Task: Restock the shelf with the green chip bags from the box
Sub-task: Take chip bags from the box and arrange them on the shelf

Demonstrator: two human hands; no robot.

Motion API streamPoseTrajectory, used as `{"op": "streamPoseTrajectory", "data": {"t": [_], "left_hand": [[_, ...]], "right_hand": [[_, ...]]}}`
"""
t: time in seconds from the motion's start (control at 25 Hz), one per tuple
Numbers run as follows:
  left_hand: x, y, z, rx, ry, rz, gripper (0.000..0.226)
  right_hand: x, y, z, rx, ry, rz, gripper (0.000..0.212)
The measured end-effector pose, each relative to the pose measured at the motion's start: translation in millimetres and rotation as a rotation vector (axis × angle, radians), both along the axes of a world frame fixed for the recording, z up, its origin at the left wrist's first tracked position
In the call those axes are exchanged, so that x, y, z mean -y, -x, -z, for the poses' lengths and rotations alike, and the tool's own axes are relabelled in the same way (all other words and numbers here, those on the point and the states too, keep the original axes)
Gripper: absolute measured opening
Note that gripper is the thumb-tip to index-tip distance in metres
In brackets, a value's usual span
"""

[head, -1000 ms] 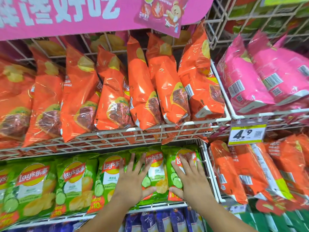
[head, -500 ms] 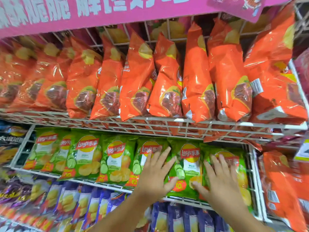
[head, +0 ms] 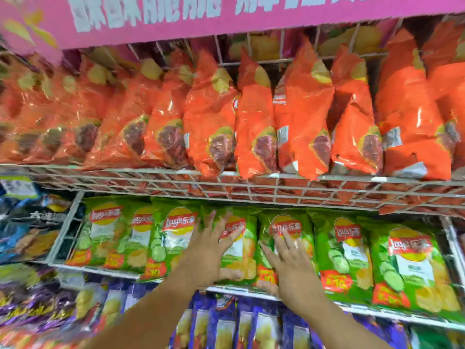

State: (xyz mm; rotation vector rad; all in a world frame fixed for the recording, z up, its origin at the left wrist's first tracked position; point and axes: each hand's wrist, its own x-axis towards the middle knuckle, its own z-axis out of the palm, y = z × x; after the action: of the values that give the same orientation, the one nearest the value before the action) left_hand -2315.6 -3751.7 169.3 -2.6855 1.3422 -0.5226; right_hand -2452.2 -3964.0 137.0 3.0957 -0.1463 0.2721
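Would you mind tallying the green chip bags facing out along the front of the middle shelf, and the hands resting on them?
green chip bags: 7
hands: 2, the left hand and the right hand, both flat with fingers spread
Total: 9

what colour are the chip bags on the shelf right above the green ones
Orange chip bags, with a dark reddish picture low on each; the head view shows them.

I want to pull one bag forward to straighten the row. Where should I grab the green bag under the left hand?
Pinch the crimped top edge of that green bag from the front, just above the left hand. It stands upright, its sides packed against neighbouring bags.
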Motion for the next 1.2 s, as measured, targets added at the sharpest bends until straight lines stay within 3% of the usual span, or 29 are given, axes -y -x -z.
{"op": "streamPoseTrajectory", "data": {"t": [0.28, 0.44, 0.6, 0.68, 0.8, 1.08, 1.2], "left_hand": [[24.4, -49.0, 28.5, -0.027, 0.087, 0.138, 0.114], [15.4, -44.5, 22.7, -0.092, 0.154, 0.212, 0.111], [-44.5, -41.8, 14.6, -0.059, 0.477, 0.185, 0.069], [-90.7, -57.6, 22.7, -0.020, 0.557, 0.073, 0.061], [-126.3, -82.9, 27.7, -0.113, 0.449, -0.018, 0.075], [-95.1, -89.1, 31.3, -0.368, 0.445, 0.117, 0.074], [-100.8, -92.8, 31.1, -0.309, 0.316, 0.085, 0.074]], "right_hand": [[6.4, -10.5, 5.7, -0.022, 0.132, 0.136, 0.093], [0.2, 3.7, 1.4, -0.018, 0.091, 0.115, 0.096], [-17.5, 21.2, -6.5, 0.134, -0.034, 0.146, 0.092], [-37.1, 16.2, -12.4, 0.189, -0.092, 0.145, 0.086], [-75.5, -12.4, -23.8, 0.200, -0.131, 0.062, 0.080], [-99.0, -49.1, -13.3, 0.230, -0.168, 0.131, 0.092], [-89.7, -45.8, -2.8, 0.225, -0.138, 0.162, 0.091]]}}
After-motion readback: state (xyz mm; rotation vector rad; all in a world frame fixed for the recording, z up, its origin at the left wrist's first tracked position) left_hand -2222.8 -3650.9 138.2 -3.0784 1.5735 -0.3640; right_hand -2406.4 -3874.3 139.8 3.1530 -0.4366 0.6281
